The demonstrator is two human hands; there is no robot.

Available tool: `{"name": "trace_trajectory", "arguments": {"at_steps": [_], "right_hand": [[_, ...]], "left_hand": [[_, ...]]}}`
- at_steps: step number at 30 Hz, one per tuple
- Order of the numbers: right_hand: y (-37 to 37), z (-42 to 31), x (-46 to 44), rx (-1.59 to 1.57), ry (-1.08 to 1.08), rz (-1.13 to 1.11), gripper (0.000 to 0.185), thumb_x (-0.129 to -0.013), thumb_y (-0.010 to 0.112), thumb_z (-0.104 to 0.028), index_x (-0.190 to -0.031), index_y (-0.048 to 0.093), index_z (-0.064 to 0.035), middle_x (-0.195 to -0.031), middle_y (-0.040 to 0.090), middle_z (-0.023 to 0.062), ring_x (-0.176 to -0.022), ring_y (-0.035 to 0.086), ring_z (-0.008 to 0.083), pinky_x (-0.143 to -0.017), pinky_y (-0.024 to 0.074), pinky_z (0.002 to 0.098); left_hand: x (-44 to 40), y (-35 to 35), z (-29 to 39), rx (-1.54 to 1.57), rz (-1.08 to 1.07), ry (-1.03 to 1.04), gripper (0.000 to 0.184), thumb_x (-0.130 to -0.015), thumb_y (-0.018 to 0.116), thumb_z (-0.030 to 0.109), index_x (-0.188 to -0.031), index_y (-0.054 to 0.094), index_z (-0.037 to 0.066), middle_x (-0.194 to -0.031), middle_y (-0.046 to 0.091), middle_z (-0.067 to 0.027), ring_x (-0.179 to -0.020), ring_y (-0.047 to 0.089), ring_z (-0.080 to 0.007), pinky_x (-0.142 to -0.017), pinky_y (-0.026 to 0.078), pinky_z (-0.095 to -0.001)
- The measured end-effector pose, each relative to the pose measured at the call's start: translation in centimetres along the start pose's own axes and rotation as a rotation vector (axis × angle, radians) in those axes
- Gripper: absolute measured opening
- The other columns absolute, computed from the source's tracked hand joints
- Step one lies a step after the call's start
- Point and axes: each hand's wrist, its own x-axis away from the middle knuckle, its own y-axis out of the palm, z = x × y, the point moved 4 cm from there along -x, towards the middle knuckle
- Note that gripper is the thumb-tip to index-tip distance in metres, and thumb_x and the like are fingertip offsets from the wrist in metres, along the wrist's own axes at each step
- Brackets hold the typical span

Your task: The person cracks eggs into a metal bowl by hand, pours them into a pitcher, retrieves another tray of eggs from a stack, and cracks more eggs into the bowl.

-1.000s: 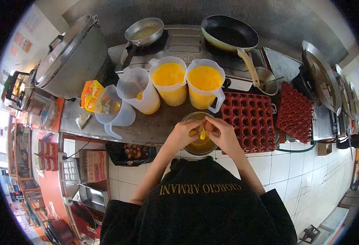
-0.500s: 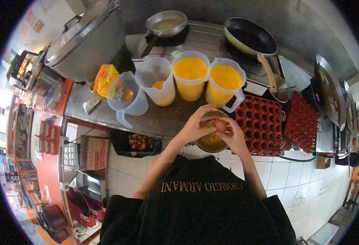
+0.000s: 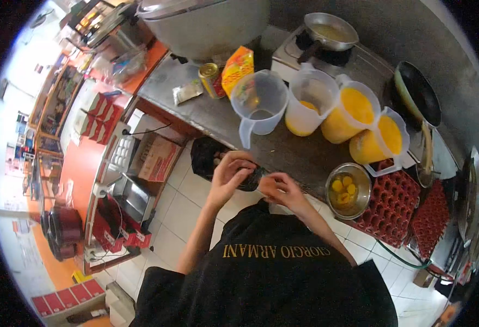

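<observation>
Clock: centred between the two hands, twelve at the top of the view.
Left hand (image 3: 227, 180): here it is, over the black bag (image 3: 201, 155) at ten o'clock, fingers curled, thumb close to them, a narrow gap; whether anything sits inside, I cannot tell.
Right hand (image 3: 283, 192): just beside the left, bent fingers pointing towards it, grip narrow too; what it holds, if anything, I cannot tell.
Metal bowl (image 3: 363, 188): out at three o'clock, on the counter edge, well apart from both hands, several whole yolks (image 3: 350, 189) gleaming in it!
Jugs: a clear one (image 3: 250, 95) at twelve, handle towards the hands; one with a little yellow liquid (image 3: 306, 111) at one; two much fuller ones beyond, between two and three.
Egg trays: red ones, just past three; the nearer tray (image 3: 389, 204) stands right beside the bowl.
Stove side: small pan (image 3: 331, 32) at one, dark frying pan (image 3: 418, 95) at two.
</observation>
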Motion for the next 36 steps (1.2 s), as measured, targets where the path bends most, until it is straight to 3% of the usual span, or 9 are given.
{"name": "trace_trajectory", "arguments": {"at_steps": [2,5,10,16,19,20,22,26,36], "right_hand": [[3.5,2.3,-4.4,-0.159,0.057,-0.079,0.049,-0.086,0.063,-0.016,-0.128,0.041,-0.0044,-0.123,0.049,0.0166,-0.110,0.053,0.0232,-0.083,0.0505,0.0338],[3.4,5.8,-7.9,0.241,0.103,0.183,0.052,-0.088,0.062,-0.017,-0.132,0.038,-0.0052,-0.126,0.047,0.0155,-0.110,0.053,0.0216,-0.083,0.0487,0.0312],[-0.2,7.0,-1.7,0.231,-0.004,-0.022,0.044,-0.090,0.060,-0.025,-0.124,0.048,-0.0007,-0.107,0.061,0.0128,-0.094,0.061,0.0185,-0.077,0.0499,0.0274],[-10.5,4.3,13.6,0.134,0.576,0.471,0.054,-0.091,0.051,-0.044,-0.120,0.048,0.0015,-0.097,0.064,0.0143,-0.083,0.066,0.0240,-0.071,0.0555,0.0319],[-11.9,2.5,17.2,-0.131,0.360,0.878,0.058,-0.090,0.053,-0.044,-0.123,0.043,0.0026,-0.104,0.062,0.0164,-0.088,0.065,0.0274,-0.074,0.0554,0.0333],[-12.4,3.2,17.3,-0.138,0.352,0.895,0.058,-0.090,0.053,-0.044,-0.123,0.043,0.0026,-0.104,0.062,0.0164,-0.088,0.065,0.0274,-0.074,0.0554,0.0333],[-14.2,4.7,15.9,-0.364,-0.212,0.859,0.057,-0.091,0.054,-0.040,-0.125,0.039,0.0024,-0.111,0.059,0.0171,-0.093,0.063,0.0295,-0.078,0.0551,0.0359],[-14.4,5.9,14.6,-0.352,-0.407,0.925,0.038,-0.092,0.046,-0.019,-0.124,0.041,0.0011,-0.115,0.056,0.0143,-0.098,0.061,0.0271,-0.079,0.0559,0.0386],[-9.4,-6.6,16.6,-0.085,-0.166,0.961,0.036,-0.089,0.044,-0.011,-0.124,0.042,-0.0021,-0.113,0.054,0.0136,-0.097,0.060,0.0245,-0.069,0.0590,0.0385]], "left_hand": [[1.4,-2.2,1.4,-0.029,0.077,-0.011,0.032,-0.088,0.055,0.007,-0.118,0.045,0.001,-0.111,0.053,-0.0087,-0.101,0.056,-0.0188,-0.088,0.045,-0.0323],[2.9,-4.2,1.3,-0.057,0.166,-0.015,0.033,-0.088,0.056,0.015,-0.117,0.046,0.001,-0.108,0.053,-0.0087,-0.099,0.055,-0.0180,-0.086,0.047,-0.0336],[2.5,-4.3,-0.3,-0.046,0.162,-0.058,0.033,-0.088,0.056,0.019,-0.115,0.048,0.002,-0.107,0.052,-0.0077,-0.098,0.055,-0.0173,-0.084,0.049,-0.0347],[-1.4,-0.6,-2.5,-0.039,-0.111,-0.160,0.024,-0.089,0.056,0.007,-0.112,0.051,0.003,-0.101,0.056,-0.0045,-0.097,0.055,-0.0143,-0.084,0.044,-0.0274],[-3.4,2.2,-3.2,0.000,-0.220,-0.124,0.022,-0.089,0.057,0.008,-0.110,0.052,0.003,-0.099,0.056,-0.0039,-0.094,0.055,-0.0132,-0.082,0.043,-0.0262],[-3.9,3.1,-3.5,-0.011,-0.271,-0.131,0.022,-0.088,0.057,0.008,-0.109,0.052,0.003,-0.100,0.056,-0.0039,-0.094,0.055,-0.0132,-0.081,0.043,-0.0261],[-4.8,5.3,-3.9,0.059,-0.321,-0.096,0.019,-0.089,0.057,0.008,-0.107,0.053,0.002,-0.103,0.054,-0.0043,-0.094,0.055,-0.0130,-0.079,0.043,-0.0258],[-5.1,8.6,-3.7,0.060,-0.484,-0.051,0.016,-0.089,0.057,0.006,-0.104,0.054,0.002,-0.104,0.053,-0.0041,-0.094,0.055,-0.0123,-0.079,0.043,-0.0254],[-3.7,5.9,-5.7,0.085,-0.385,-0.148,0.017,-0.090,0.055,0.008,-0.105,0.054,0.000,-0.103,0.055,-0.0053,-0.094,0.056,-0.0145,-0.085,0.044,-0.0297]]}}
